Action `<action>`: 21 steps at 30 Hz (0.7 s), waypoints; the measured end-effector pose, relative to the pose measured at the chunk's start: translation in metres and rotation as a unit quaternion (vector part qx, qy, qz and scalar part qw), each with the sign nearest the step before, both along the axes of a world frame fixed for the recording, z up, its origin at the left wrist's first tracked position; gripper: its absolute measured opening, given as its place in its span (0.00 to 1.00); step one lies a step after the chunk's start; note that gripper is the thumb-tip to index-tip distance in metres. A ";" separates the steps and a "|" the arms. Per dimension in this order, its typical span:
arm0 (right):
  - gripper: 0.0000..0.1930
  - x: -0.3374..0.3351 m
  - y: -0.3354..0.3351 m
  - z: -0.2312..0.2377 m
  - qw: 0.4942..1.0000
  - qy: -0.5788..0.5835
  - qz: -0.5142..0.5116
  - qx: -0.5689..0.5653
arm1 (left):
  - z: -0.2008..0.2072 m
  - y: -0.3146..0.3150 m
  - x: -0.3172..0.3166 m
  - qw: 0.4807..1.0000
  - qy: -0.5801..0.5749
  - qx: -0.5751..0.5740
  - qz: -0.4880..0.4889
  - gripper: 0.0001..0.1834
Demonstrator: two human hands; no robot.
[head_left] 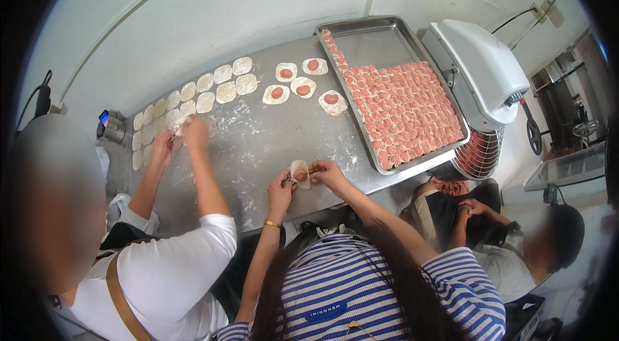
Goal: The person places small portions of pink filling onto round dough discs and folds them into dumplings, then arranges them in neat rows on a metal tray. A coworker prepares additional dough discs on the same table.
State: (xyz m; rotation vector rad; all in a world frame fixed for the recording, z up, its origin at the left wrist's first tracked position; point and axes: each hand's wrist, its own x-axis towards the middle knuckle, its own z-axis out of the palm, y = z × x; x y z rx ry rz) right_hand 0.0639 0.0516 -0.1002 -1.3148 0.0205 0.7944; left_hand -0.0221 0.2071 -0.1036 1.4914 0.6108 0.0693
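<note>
Close to the table's near edge, my left hand point(281, 192) and my right hand point(330, 176) hold a floured dough wrapper point(298, 165) between them. A lump of pink meat filling point(300, 175) sits on its middle. My left fingers grip the left side, and my right fingers pinch the right side. Farther back on the steel table point(271, 138) lie several flat wrappers topped with filling point(302, 87). Right of them, a large metal tray point(377, 38) carries tight rows of open-topped dumplings point(403, 105); its far part shows bare metal.
At left, a co-worker in white handles dough point(183, 125) over rows of plain wrappers point(205, 82). A white mixer point(480, 63) with a wire-guarded bowl point(478, 154) stands beyond the tray. Another person point(509, 254) sits at right. A metal pot point(113, 127) stands far left.
</note>
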 end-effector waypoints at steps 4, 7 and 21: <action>0.12 -0.001 -0.002 0.010 0.997 -0.070 0.032 -0.001 | 0.018 -0.007 0.001 0.996 -0.011 -0.087 0.011 0.14; 0.11 0.005 -0.003 -0.003 0.997 -0.067 0.016 0.022 | 0.024 -0.010 0.005 0.993 -0.016 -0.114 0.019 0.12; 0.13 0.013 -0.020 0.016 0.994 -0.079 0.020 0.077 | 0.038 -0.034 0.006 0.970 -0.134 -0.189 0.072 0.08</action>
